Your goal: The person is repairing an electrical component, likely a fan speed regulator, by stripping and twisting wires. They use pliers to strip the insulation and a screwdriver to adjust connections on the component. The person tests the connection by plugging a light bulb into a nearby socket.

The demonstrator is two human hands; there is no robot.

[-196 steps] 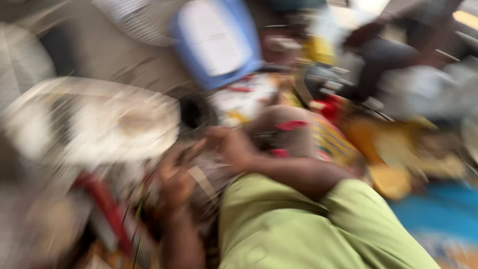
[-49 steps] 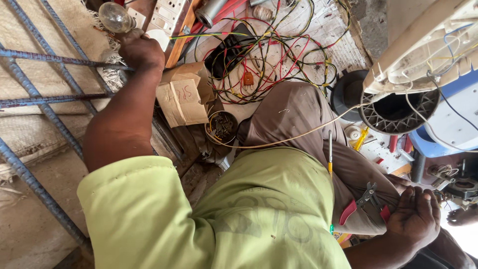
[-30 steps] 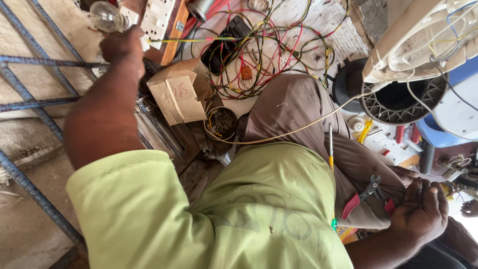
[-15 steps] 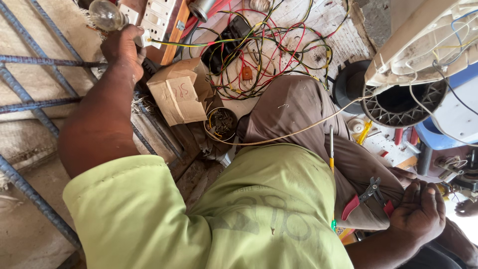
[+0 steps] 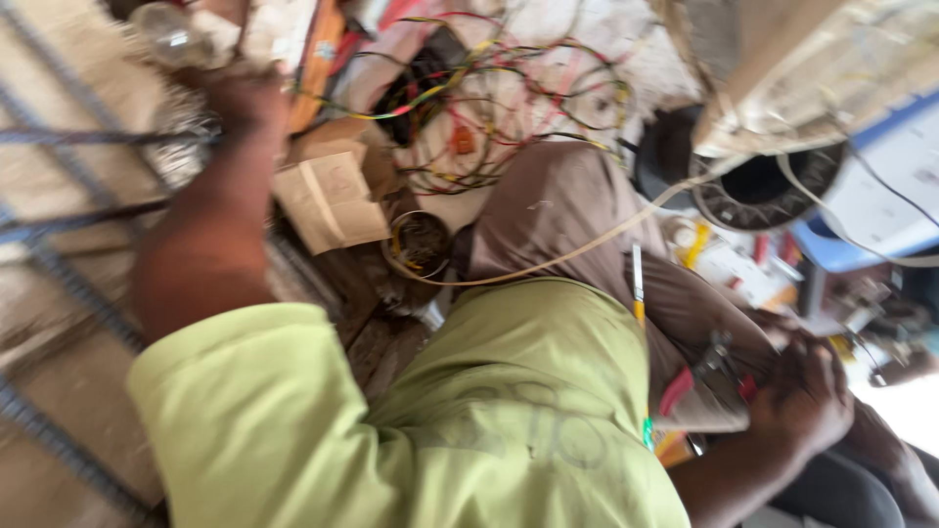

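Observation:
My left hand [image 5: 245, 98] is raised to the upper left, blurred, with its fingers curled right under a clear light bulb [image 5: 166, 34]. What it grips is hidden. My right hand [image 5: 802, 401] rests on my brown-trousered lap at the lower right, its fingers closed around red-handled pliers [image 5: 709, 376]. A thin yellow-tipped screwdriver [image 5: 638, 284] lies along my thigh above my green shirt [image 5: 509, 420]. A pale cable [image 5: 567, 254] crosses my lap.
A tangle of coloured wires [image 5: 489, 98] lies ahead of my knee, beside a cardboard box [image 5: 333, 191] and a small round tin [image 5: 421, 240]. A fan guard [image 5: 812, 88], a dark round coil [image 5: 753, 186] and a blue stool [image 5: 880, 215] stand right. Blue bars [image 5: 59, 137] run along the left.
My left hand has stayed up by the bulb, shifting slightly. My right hand stays on the pliers. The view has swung a little and blurred.

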